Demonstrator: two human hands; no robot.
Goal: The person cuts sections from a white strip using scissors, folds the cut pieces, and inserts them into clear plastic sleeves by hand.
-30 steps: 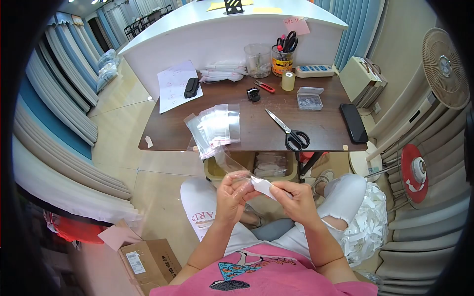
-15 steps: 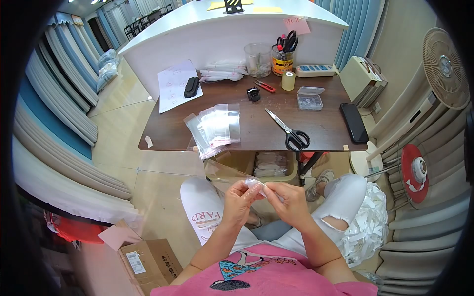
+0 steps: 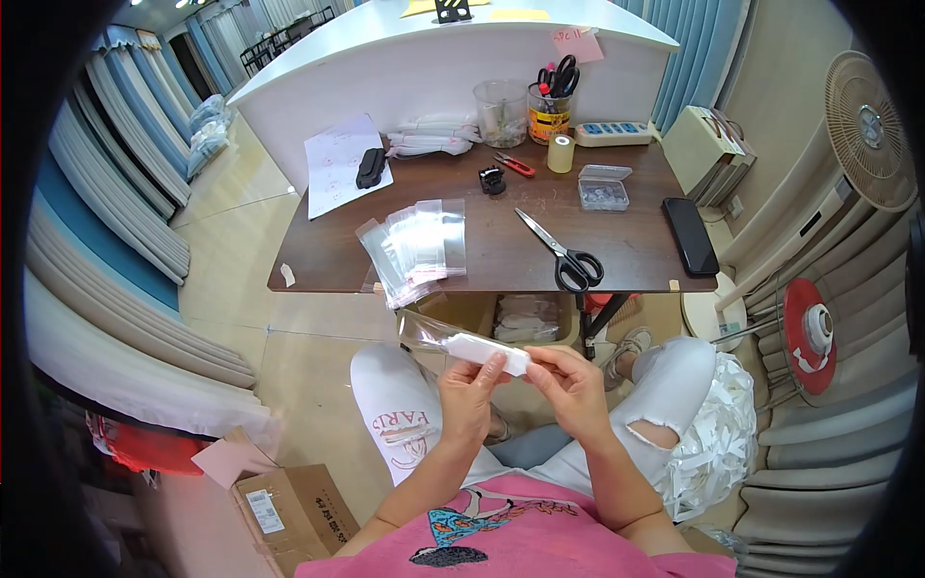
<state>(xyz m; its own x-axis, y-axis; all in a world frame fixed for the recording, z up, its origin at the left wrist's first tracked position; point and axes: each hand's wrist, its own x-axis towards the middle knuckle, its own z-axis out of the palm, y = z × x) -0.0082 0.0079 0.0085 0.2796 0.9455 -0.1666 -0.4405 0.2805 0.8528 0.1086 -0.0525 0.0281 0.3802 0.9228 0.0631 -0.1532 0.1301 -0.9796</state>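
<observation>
Over my lap, a clear plastic bag (image 3: 421,332) stretches up to the left, with a flat white strip (image 3: 487,352) that appears to lie inside it. My left hand (image 3: 469,393) is closed on the bag and strip from below, thumb on top. At the right end, my right hand (image 3: 572,387) pinches the bag's end between thumb and fingers. Several flat clear bags (image 3: 416,246) lie fanned on the desk's near edge, beyond my hands. Large black-handled scissors (image 3: 568,258) rest to their right, blades pointing away.
The brown desk (image 3: 501,260) also bears a phone (image 3: 689,236), a small clear box (image 3: 604,193), a tape roll (image 3: 561,154), red snips (image 3: 515,165) and a pen jar (image 3: 549,118). Below is a bin (image 3: 573,328); white strips (image 3: 718,438) are heaped right of my leg.
The white strip, bunched between my fingers before, now shows as a longer flat piece. My hands have moved slightly apart, and the bag is spread out more visibly.
</observation>
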